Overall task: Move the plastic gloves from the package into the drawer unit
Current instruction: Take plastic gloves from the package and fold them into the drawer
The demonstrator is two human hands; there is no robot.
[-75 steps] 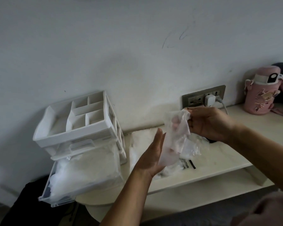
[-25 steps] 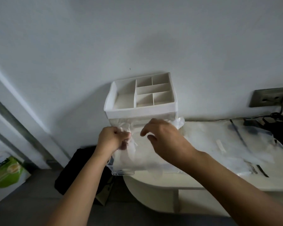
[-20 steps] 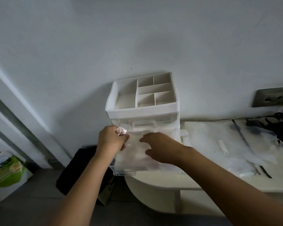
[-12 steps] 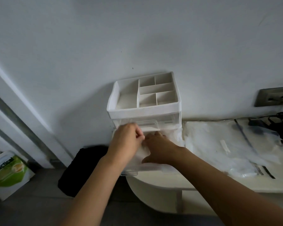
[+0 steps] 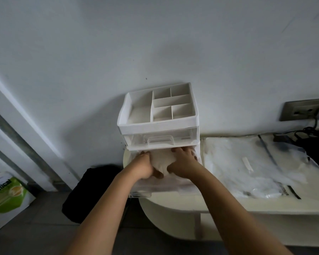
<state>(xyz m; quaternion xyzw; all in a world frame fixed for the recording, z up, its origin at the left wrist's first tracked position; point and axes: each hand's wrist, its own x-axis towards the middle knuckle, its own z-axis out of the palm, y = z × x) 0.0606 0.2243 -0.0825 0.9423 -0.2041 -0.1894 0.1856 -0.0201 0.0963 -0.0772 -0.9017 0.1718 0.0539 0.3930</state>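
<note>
Holding gloves (image 5: 162, 161) in drawer (image 5: 140, 194), lengthwise front-back.

You face a plain white wall (image 5: 155, 43) in dim light. A cream counter (image 5: 228, 205) with a rounded end stands against it, above a grey floor (image 5: 35, 236). A socket plate (image 5: 298, 109) is at the right, a door frame (image 5: 17, 115) at the left.
</note>
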